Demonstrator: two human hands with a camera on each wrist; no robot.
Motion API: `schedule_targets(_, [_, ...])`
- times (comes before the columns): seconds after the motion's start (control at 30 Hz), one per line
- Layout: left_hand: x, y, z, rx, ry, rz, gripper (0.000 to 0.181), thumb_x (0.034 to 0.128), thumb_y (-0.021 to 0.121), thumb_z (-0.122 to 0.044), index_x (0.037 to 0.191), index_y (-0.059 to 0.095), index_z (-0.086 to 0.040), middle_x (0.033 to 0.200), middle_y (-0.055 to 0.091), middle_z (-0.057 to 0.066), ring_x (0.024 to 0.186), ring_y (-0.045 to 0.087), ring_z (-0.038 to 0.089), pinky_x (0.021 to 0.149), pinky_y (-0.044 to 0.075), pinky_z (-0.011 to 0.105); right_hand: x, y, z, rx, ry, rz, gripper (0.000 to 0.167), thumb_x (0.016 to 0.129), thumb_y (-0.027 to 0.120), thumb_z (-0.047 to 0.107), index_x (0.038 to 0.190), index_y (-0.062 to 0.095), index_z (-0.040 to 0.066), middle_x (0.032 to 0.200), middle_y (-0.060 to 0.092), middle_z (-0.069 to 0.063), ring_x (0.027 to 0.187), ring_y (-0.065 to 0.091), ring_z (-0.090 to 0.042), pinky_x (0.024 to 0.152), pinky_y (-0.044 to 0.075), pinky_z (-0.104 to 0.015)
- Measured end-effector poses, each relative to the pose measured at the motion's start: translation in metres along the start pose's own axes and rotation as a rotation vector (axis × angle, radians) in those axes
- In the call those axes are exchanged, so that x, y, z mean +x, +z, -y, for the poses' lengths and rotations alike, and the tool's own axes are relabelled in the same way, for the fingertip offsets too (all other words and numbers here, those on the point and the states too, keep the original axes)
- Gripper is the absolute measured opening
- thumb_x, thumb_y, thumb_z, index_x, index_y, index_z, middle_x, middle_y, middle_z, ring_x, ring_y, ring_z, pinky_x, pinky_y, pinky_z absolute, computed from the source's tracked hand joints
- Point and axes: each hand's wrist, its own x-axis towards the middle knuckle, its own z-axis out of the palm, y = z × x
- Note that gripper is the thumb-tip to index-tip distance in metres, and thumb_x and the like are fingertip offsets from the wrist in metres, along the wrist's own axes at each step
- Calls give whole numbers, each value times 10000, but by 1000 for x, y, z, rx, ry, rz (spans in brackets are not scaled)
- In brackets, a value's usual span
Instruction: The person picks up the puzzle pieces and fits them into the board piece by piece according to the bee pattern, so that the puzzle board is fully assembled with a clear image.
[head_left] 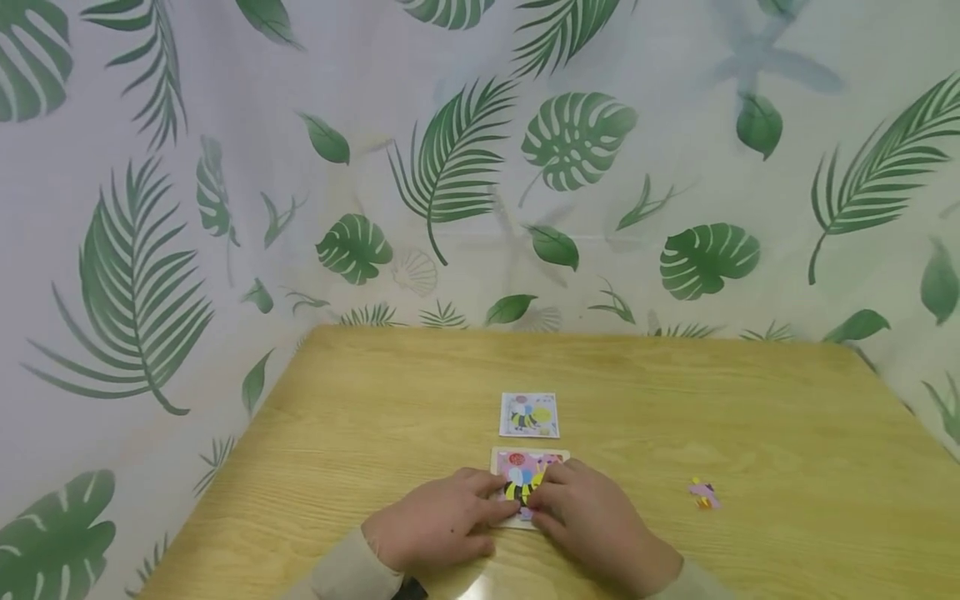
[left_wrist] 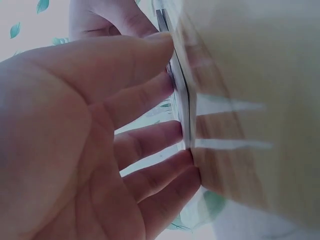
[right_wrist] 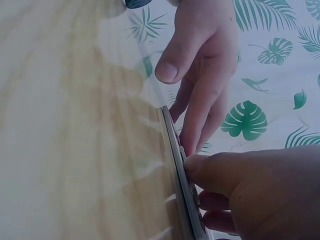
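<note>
A small jigsaw puzzle (head_left: 519, 475) with a yellow and black bee on pink lies on the table in the head view. My left hand (head_left: 444, 518) rests at its left side, with extended fingers touching the picture. From the right, my right hand (head_left: 596, 521) reaches over the puzzle; its thumb and fingers pinch a small puzzle piece (right_wrist: 182, 151) at the near part. The fingers cover much of the right half. Beyond the puzzle lies a square picture card (head_left: 529, 415) with a paler bee.
Several loose puzzle pieces (head_left: 705, 493) lie in a little pile to the right on the wooden table (head_left: 360, 417). A white curtain (head_left: 465, 275) printed with green leaves hangs behind the table and along its left side.
</note>
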Motion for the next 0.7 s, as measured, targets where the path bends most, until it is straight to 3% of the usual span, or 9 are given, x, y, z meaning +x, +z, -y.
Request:
schedule_targets(0.5, [2, -2, -1, 37, 10, -22, 508, 998, 637, -351, 1478, 553, -211, 1543, 447, 64, 1377, 443, 224, 1063, 446, 357, 1, -7, -4, 62, -3, -11, 73, 865, 787, 208, 935, 790, 230, 930, 586, 170, 883, 526, -55, 781, 513, -320])
schedule_targets(0.7, [2, 0, -3, 36, -5, -6, 507, 994, 637, -359, 1476, 555, -223, 1534, 458, 64, 1367, 452, 223, 1061, 447, 357, -1, -4, -5, 101, 35, 34, 68, 880, 769, 229, 942, 763, 255, 950, 588, 182, 912, 529, -55, 823, 513, -344])
